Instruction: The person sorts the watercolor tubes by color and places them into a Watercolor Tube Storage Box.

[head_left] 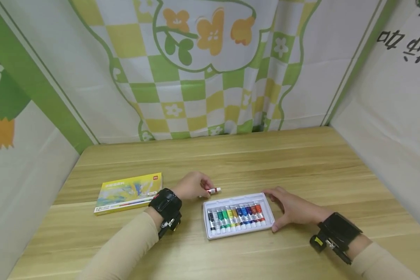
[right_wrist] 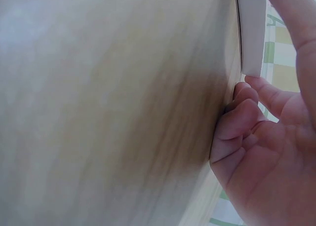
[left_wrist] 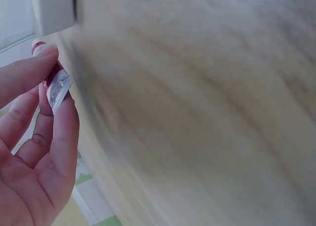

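Between thumb and fingers, my left hand [head_left: 191, 186] pinches a small paint tube [head_left: 215, 190] with a white cap and a dark red band. In the left wrist view the tube's crimped silver end [left_wrist: 59, 90] points out between the fingertips. Just right of it lies a white tray [head_left: 227, 202] with several paint tubes [head_left: 235, 217] in a row, from black through green, yellow and blue to red. My right hand [head_left: 294, 207] holds the tray's right end, index finger at the back corner and thumb at the front one. Its other fingers are curled beside the tray's wall [right_wrist: 252, 36].
A yellow paint box [head_left: 127, 193] with a printed picture lies flat on the wooden table [head_left: 210, 159], left of the left hand. Behind the table hangs a checked green and yellow cloth [head_left: 196, 91]. Pale cloth walls stand at both sides.
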Tool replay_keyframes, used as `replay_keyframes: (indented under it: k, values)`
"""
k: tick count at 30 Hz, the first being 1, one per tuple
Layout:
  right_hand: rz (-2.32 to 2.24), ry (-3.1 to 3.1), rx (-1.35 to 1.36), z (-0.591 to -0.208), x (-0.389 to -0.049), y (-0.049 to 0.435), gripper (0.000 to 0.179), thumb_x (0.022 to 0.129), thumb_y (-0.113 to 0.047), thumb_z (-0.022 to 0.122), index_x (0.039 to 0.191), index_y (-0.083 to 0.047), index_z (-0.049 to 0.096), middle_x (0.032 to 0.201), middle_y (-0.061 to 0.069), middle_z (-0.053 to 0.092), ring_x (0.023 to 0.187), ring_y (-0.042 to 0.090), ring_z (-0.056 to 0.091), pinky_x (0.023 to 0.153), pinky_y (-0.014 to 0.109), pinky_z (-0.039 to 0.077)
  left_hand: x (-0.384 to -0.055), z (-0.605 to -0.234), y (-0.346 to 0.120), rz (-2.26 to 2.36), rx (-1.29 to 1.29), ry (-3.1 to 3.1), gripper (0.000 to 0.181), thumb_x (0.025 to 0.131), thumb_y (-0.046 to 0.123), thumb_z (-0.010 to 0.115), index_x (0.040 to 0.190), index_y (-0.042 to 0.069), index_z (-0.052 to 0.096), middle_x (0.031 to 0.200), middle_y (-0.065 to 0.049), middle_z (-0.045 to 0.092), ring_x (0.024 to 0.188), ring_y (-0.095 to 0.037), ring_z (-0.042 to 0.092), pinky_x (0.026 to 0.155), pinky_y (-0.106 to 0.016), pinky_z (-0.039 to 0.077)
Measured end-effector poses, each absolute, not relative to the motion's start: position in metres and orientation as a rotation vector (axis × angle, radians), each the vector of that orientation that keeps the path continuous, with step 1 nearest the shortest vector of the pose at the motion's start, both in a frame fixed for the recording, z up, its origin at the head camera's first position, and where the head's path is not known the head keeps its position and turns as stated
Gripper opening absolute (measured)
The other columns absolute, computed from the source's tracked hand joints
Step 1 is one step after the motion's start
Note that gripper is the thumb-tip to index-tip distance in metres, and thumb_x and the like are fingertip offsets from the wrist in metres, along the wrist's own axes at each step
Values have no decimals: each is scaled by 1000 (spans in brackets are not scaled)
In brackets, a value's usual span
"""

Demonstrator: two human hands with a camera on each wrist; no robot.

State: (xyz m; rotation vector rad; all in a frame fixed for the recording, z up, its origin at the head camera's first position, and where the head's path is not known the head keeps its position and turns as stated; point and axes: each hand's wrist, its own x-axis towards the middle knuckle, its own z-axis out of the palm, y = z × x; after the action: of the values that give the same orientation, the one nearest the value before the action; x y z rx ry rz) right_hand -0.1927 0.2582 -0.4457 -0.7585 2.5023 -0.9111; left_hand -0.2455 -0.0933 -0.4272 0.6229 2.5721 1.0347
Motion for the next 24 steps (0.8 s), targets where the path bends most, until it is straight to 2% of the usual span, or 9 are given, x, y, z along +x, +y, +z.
replay_keyframes:
  k: [7,16,24]
  values:
    - [-920,2497,-769,-443,-192,257,112,68,-39,95,151,7,36,139,24,46,129,45,48,109,59,40,-249,-418,-97,1100,659,2568,17,82,-2,82,96,1,72,88,-3,70,83,-15,65,75,-29,55]
    - [-911,2504,-784,-444,-192,257,113,67,-40,95,151,8,36,139,24,47,128,43,49,107,58,42,-243,-406,-91,1190,727,2539,16,86,5,82,100,4,75,89,1,71,86,-16,67,80,-33,55]
    - [-909,2500,-778,-446,-193,258,113,68,-41,95,151,8,36,140,25,46,128,44,48,107,59,41,-235,-397,-73,1210,722,2456,15,85,0,79,99,2,76,92,0,73,86,-14,66,81,-30,54]
